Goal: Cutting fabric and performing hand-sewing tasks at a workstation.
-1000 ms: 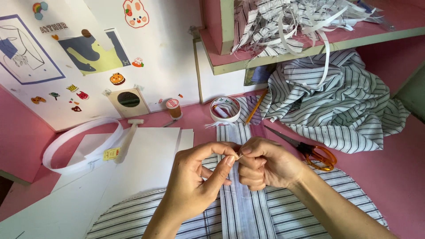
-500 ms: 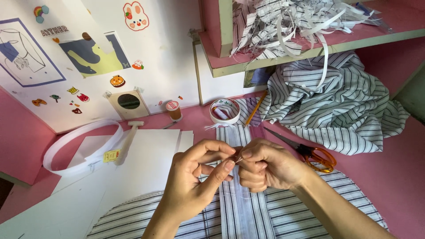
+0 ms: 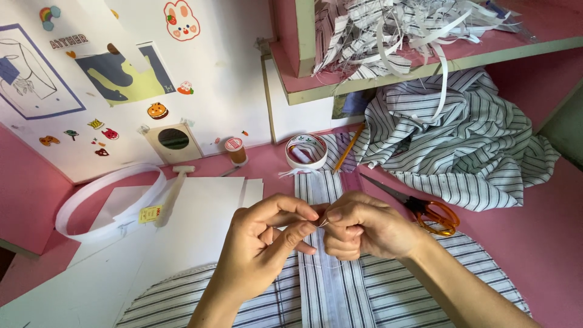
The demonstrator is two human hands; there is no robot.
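Note:
My left hand (image 3: 267,243) and my right hand (image 3: 363,228) meet over a striped fabric piece (image 3: 340,291) lying on the pink table. Between the touching fingertips a thin metal needle (image 3: 322,223) shows, pinched mainly by my right thumb and forefinger, with my left thumb and forefinger against its tip. A faint thread can hardly be made out. A long striped strip (image 3: 317,187) runs away from my hands along the middle of the fabric.
Orange-handled scissors (image 3: 425,209) lie just right of my hands. A tape roll (image 3: 306,151), a thread spool (image 3: 234,150) and a pencil (image 3: 348,148) sit behind. White paper sheets (image 3: 194,225) and a white band (image 3: 106,200) lie left. Crumpled striped cloth (image 3: 455,146) fills the right, under a shelf (image 3: 425,64) holding fabric scraps.
My hands have stayed together over the fabric, with only small shifts of the fingers around the needle.

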